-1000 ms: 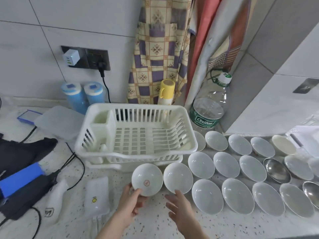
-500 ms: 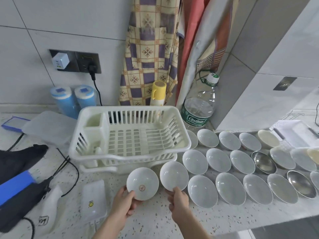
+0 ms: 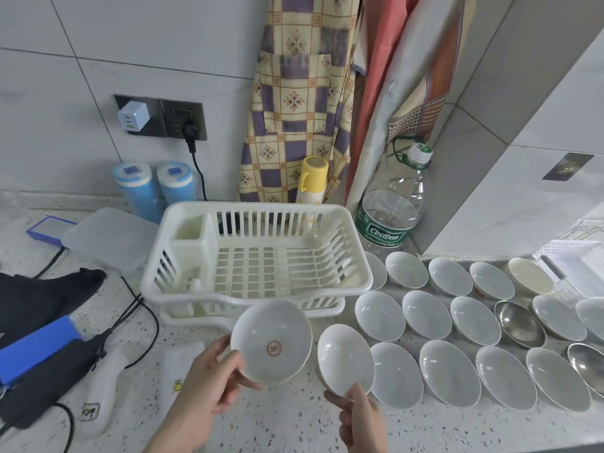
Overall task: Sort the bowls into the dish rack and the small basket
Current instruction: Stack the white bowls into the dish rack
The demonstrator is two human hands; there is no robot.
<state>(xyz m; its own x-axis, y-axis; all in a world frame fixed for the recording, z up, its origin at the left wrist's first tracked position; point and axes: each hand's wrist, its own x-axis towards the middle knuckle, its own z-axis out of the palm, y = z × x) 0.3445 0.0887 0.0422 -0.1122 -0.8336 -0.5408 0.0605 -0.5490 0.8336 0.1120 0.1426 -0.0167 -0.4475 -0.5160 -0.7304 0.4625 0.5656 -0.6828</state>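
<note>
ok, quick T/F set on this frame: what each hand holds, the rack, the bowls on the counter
1. The left hand holds a bowl with a red mark. True.
2. The right hand is empty. False: it pinches the plain white bowl by its near rim.
3. The dish rack already has bowls in it. False: none show inside.
4. Two metal bowls sit among the white ones. True.
5. The water bottle lies on its side. False: it stands upright.
</note>
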